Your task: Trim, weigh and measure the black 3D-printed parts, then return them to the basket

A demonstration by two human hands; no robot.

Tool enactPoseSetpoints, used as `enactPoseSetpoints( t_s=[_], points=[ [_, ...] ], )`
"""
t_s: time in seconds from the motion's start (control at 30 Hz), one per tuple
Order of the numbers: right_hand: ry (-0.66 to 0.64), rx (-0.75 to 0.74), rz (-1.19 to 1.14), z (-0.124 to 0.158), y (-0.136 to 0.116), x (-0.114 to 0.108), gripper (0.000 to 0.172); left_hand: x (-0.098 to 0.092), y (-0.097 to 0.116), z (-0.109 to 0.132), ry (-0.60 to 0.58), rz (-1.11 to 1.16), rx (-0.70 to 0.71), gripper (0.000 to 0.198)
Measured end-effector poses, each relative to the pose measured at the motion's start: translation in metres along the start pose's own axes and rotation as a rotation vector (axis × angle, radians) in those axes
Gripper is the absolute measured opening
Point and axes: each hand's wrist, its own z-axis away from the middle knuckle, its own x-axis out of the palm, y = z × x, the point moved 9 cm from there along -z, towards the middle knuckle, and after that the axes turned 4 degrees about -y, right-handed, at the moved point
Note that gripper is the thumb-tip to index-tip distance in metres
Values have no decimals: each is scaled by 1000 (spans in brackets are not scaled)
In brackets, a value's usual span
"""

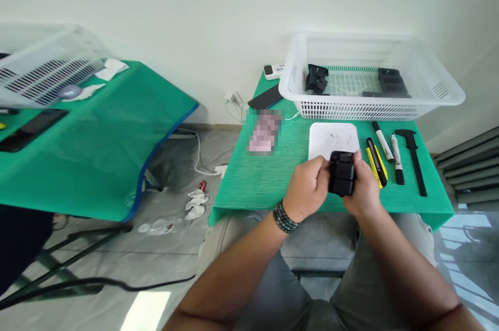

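Note:
Between both hands I hold a black plastic part [342, 174], blocky with a seam across its middle; its exact kind does not show. My left hand [310, 185], with a beaded bracelet at the wrist, grips its left side. Closed on the right side is my right hand [362, 185], thumb at the top edge. The part is above the near edge of a white tray [333, 136], which has small dark scraps in it. Just right of my right hand lies a yellow-and-black utility knife [377, 163].
Two markers [382, 141] and a black caliper [413, 159] lie at the right. Behind the tray, a white basket [358, 108] contains several black plastic parts [316, 79]. A black phone [266, 97] lies at the back left. Another green-covered table [117, 144] stands left, across a gap.

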Motion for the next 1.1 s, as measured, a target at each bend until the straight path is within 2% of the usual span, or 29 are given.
enactPoseSetpoints(
  t_s=[0.1, 0.27, 0.47, 0.63, 0.7, 0.83, 0.93, 1.0, 1.1],
  points=[
    [27, 3, 0, 2, -1, -3, 44, 1, 2, 1, -20, 0, -1, 34],
    [-151, 111, 80, 12, 14, 17, 47, -21, 3, 1, 140, 32, -1, 36],
    [-13, -17, 23, 4, -8, 4, 49, 2, 6, 3, 7, 53, 0, 36],
    [-213, 109, 136, 13, 8, 22, 54, -19, 5, 2, 152, 75, 17, 38],
    [-195, 107, 119, 15, 8, 19, 56, -18, 8, 2, 148, 87, 24, 38],
    [-78, 34, 27, 10, 1, 7, 54, -4, 15, 3, 87, 63, 13, 37],
    [-54, -3, 8, 9, 2, 6, 53, -1, 15, 0, 55, 40, -2, 37],
    [-65, -9, 33, 13, 5, 9, 53, -5, 14, -2, 47, 43, 10, 38],
    [-161, 53, 99, 19, 11, 19, 58, -16, 11, -1, 83, 75, 30, 42]
  ],
)
